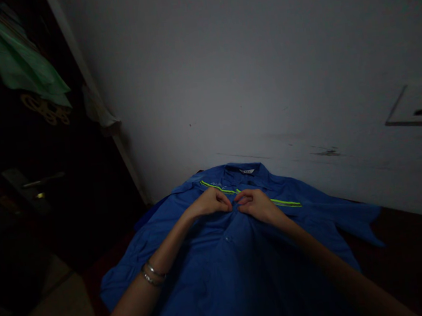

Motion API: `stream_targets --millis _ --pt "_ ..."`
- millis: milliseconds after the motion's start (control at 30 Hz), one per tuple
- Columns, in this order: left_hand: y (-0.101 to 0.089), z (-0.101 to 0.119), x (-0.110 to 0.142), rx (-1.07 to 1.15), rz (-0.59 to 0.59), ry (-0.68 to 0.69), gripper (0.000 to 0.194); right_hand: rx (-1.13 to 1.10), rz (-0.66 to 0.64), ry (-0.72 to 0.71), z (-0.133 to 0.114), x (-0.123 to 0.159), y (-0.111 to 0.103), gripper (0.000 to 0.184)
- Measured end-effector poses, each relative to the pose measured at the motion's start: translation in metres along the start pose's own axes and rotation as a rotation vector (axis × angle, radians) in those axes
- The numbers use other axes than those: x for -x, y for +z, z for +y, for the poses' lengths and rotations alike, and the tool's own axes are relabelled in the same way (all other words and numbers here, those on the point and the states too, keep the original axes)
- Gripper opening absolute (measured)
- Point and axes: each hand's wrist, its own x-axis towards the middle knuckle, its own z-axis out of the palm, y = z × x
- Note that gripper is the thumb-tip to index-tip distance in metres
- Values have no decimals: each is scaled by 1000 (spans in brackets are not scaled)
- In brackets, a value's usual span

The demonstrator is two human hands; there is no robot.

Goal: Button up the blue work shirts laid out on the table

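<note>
A blue shirt point(214, 258) with yellow-green chest stripes lies spread out, its collar toward the wall and its sleeves out to the sides. My left hand point(211, 201) pinches the left edge of its front opening, just below the stripe. Close beside it, my right hand point(255, 204) grips the other front edge, fingers bent and thumb pressed in. The fingertips nearly meet over the front placket, and the cloth is lifted a little there. Below them a small button point(227, 239) shows on the placket. Dim light hides the finer detail between the fingers.
The shirt rests on a dark red surface point(404, 243) against a pale wall point(247, 73). A wall socket point(418, 104) is at the right. On the left stands a dark door with a metal handle point(43, 180) and a hanging green cloth point(23, 62).
</note>
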Motion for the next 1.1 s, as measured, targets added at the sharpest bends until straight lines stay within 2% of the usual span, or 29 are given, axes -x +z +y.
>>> stream_targets --millis 400,633,1100 --pt "17 2 -4 -93 105 -100 19 90 68 -78 1 0 3 25" --pt "21 1 -5 -107 147 -86 18 135 104 -140 4 -1 4 25" --pt "11 -12 -9 75 39 -29 20 90 98 -134 3 -2 -2 26"
